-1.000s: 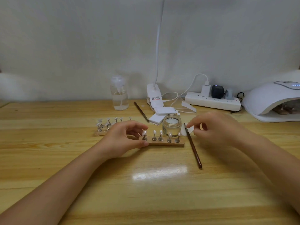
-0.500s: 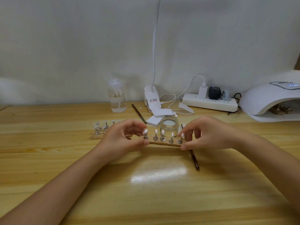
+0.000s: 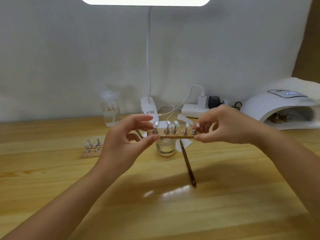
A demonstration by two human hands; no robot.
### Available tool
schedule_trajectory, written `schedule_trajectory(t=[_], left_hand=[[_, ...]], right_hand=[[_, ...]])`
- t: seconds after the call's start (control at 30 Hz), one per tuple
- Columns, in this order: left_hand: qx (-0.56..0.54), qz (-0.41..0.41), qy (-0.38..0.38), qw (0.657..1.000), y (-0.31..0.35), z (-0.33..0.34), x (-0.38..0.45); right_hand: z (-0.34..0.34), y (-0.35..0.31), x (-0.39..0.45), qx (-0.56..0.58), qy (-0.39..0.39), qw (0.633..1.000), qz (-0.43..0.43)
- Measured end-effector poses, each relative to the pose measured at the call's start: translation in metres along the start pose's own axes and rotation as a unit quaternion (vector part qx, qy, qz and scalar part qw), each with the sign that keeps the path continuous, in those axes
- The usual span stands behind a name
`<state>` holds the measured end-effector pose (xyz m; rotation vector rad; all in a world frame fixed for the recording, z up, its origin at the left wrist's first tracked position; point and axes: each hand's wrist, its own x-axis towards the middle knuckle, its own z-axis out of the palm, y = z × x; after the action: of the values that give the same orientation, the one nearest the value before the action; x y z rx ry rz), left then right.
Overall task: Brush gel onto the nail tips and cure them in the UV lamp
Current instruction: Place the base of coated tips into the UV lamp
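A wooden strip [image 3: 174, 137] carrying several metal stands with clear nail tips is lifted above the table, level, in front of me. My left hand [image 3: 124, 137] pinches its left end and my right hand [image 3: 223, 126] pinches its right end. Under the strip stands an open glass jar of clear gel [image 3: 165, 147]. A dark brush [image 3: 187, 163] lies on the table to the jar's right. The white UV lamp [image 3: 278, 108] sits at the far right, with another strip inside its opening. A second strip of nail tips [image 3: 91, 149] lies at the left.
At the back stand a clear pump bottle [image 3: 110, 111], a clip lamp base [image 3: 149, 108] with its lit head overhead, and a white power strip [image 3: 195, 110] with plugs and cables. White pads [image 3: 184, 144] lie behind the jar. A second brush [image 3: 138, 133] peeks out behind my left hand.
Both hands have lifted the wooden strip off the table, up above the gel jar. One second ago my right hand was off the strip; it took the right end.
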<state>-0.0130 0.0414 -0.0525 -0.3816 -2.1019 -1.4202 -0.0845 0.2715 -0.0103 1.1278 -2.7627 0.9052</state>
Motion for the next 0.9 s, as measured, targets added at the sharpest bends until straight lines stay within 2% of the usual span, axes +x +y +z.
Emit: schedule_trajectory(t=[0.13, 0.23, 0.5, 0.7, 0.9], left_hand=[[0.068, 0.032, -0.01, 0.997, 0.01, 0.033, 0.01], [0.079, 0.039, -0.022, 0.996, 0.016, 0.065, 0.024], [-0.031, -0.014, -0.056, 0.998, 0.018, 0.154, 0.05], [-0.134, -0.089, -0.033, 0.986, 0.015, 0.207, 0.069], [-0.132, -0.08, -0.043, 0.987, 0.019, 0.238, 0.089]], right_hand=[[-0.022, 0.017, -0.006, -0.007, 0.03, 0.998, 0.053], [-0.04, 0.033, -0.016, -0.018, 0.067, 0.995, 0.077], [-0.085, 0.087, -0.062, -0.018, 0.091, 0.984, 0.153], [-0.091, 0.132, -0.083, 0.011, 0.137, 0.967, 0.215], [-0.122, 0.169, -0.111, -0.02, 0.132, 0.952, 0.275]])
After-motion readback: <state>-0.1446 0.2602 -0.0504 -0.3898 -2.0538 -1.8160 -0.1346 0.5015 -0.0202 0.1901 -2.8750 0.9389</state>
